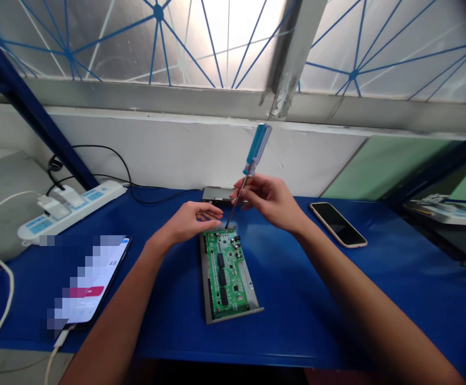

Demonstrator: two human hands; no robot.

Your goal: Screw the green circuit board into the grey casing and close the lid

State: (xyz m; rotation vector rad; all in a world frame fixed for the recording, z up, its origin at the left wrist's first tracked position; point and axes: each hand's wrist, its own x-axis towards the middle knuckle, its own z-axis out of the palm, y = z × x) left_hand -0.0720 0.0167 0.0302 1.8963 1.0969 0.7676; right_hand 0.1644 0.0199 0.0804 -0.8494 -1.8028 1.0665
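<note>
the right hand [271, 203] pinches the shaft of a blue-handled screwdriver [252, 160] just under the handle, fingers closed round it. the tool leans with its handle toward 1 o'clock and its tip down on the far edge of the green circuit board [225, 275]. the board lies in a grey metal tray [205, 291] at the middle of the blue table [317, 299]. the left hand [191, 220] holds nothing: its fingers are loosely extended at the board's 11 o'clock corner, pointing at the tip. whether they touch the board i cannot tell.

this looks like work on a screw at that far edge, with the tip being seated. a turn here would call for the shaft stood more upright and the tray held from sliding.

at 12 o'clock, behind the hands, sits a flat grey box [216, 193]. a dark phone [338, 224] lies at 2 o'clock and a lit phone [92, 283] at 9 o'clock, both well apart from the board. a power strip [72, 206] sits at 10 o'clock. nothing crowds the tool.
</note>
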